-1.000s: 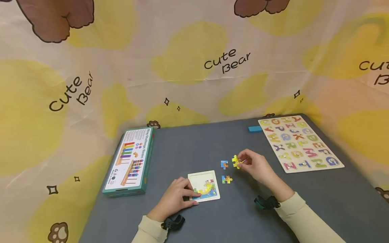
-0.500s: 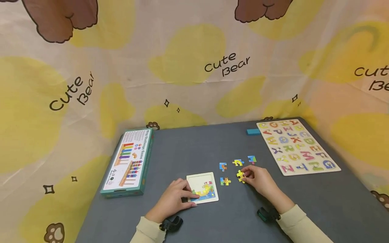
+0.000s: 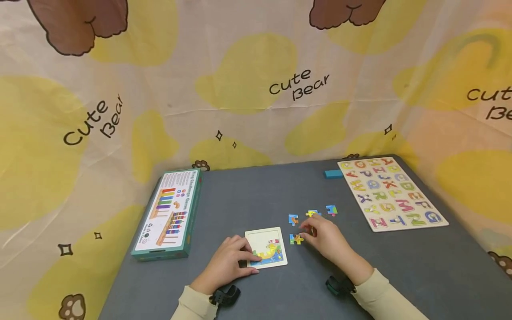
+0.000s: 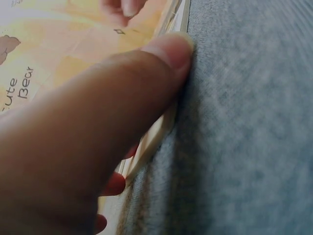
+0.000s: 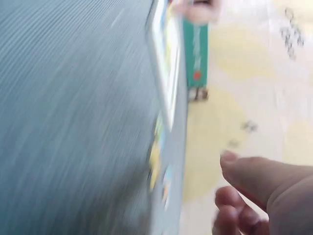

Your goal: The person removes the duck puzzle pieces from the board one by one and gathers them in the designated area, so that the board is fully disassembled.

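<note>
My left hand (image 3: 228, 260) holds the near left corner of a small jigsaw tray (image 3: 282, 258). The index finger lies over its partly filled yellow and blue picture, and the thumb is along the near edge. My right hand (image 3: 326, 235) hovers right of the tray, thumb and fingertips apart with nothing seen between them. Close to those fingertips lies a jigsaw piece with an orange shape (image 3: 295, 239). A blue and orange piece (image 3: 293, 219) lies behind it. A yellow piece (image 3: 313, 213) is partly covered by the hand, and a blue piece (image 3: 331, 210) lies farther right.
A boxed ring game (image 3: 168, 213) lies at the left of the grey table (image 3: 248, 195). At the right is an alphabet board (image 3: 394, 191), with a blue block (image 3: 333, 174) beside its far left corner. A printed cloth (image 3: 240, 80) hangs behind the table.
My right hand brought a yellow piece nearer the front, then moved left off it toward the orange-patterned piece. That yellow piece is now hidden from view. My left hand stayed on the tray.
</note>
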Tool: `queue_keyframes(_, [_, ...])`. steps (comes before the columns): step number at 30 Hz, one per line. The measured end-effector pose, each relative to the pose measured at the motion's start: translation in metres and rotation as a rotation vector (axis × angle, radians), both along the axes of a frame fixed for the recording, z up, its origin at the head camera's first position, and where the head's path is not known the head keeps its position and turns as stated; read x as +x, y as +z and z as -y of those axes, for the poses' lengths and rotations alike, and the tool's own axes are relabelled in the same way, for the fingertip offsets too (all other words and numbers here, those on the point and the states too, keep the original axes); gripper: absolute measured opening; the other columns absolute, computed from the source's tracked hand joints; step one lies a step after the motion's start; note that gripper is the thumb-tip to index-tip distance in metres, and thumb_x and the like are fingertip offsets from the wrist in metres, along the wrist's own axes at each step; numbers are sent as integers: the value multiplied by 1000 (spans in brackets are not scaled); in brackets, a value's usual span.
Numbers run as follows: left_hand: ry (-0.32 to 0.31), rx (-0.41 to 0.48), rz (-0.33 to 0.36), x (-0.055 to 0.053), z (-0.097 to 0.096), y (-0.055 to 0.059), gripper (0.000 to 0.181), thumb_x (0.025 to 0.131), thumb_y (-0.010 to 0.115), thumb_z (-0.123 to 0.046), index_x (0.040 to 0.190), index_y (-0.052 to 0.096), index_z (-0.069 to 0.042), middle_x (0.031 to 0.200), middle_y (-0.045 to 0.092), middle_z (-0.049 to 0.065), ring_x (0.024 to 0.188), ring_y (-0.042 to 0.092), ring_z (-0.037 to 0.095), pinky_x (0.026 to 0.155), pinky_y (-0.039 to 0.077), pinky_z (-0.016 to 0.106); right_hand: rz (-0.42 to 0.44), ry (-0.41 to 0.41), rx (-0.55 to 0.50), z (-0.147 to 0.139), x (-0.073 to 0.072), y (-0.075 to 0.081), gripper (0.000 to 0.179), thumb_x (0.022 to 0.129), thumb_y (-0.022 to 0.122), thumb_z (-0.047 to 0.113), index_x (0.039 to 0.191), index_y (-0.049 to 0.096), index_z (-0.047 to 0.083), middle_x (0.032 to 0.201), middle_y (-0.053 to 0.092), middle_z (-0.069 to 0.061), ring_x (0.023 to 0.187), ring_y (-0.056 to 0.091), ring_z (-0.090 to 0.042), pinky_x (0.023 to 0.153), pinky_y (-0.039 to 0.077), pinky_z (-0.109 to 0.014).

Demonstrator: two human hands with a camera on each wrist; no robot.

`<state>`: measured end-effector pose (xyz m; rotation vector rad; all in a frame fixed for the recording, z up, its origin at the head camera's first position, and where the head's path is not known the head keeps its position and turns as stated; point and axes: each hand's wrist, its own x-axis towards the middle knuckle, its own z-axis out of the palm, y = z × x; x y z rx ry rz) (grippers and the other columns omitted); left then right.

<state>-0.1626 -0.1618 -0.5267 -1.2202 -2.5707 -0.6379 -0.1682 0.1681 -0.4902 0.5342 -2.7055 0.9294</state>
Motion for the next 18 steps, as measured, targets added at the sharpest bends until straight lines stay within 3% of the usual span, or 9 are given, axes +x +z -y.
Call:
queue_keyframes(3, [-3,1,-21,1,0,2,34,80,91,-47,110,84,-32,102,58,-17,92,47,4,82,41,31,-10,101,24,23,-2,3,18,84,89,7,97,78,12,87,60,9,79,54,-9,68,51,-26])
queue_keyframes(5, [-1,-4,-23,1,-1,3,38,80,91,-46,113,83,-30,107,59,-15,95,49,6,84,44,33,-10,164,69,36,-4,2,18,86,87,9,102,79,11,94,65,5,90,61,-15,86,56,-34])
queue_keyframes(7, [-3,-5,-22,0,-1,4,41,81,90,-46,117,82,-29,113,61,-12,99,52,8,86,47,36,-7,210,126,47,-7,-1,21,90,85,11,110,80,10,105,69,1,102,64,-22,103,51,-47])
queue_keyframes(8, [-8,-7,-18,0,-2,4,43,81,90,-46,119,81,-29,117,62,-11,103,54,9,89,48,38,-3,230,151,51,-7,-3,22,91,84,12,113,80,10,110,70,-1,107,64,-24,105,49,-51])
queue_keyframes(10, [-20,-19,-7,-1,-3,3,45,84,88,-47,123,79,-28,124,63,-9,112,55,11,95,49,41,-5,253,195,56,-8,-6,25,92,82,13,117,79,10,115,70,-2,109,63,-26,106,48,-54])
queue_keyframes(14, [-42,-60,12,-2,-4,1,47,89,82,-52,128,77,-27,135,63,-9,125,54,13,103,48,46,-34,259,234,59,-7,-10,21,91,82,10,112,82,11,111,68,-1,98,57,-21,84,52,-42])
queue_keyframes(18, [-31,-82,20,-1,-2,0,44,91,80,-50,129,77,-27,136,64,-10,126,54,14,103,48,46,-31,270,232,61,-7,-10,18,91,82,8,108,83,12,103,66,2,92,57,-17,80,52,-36])
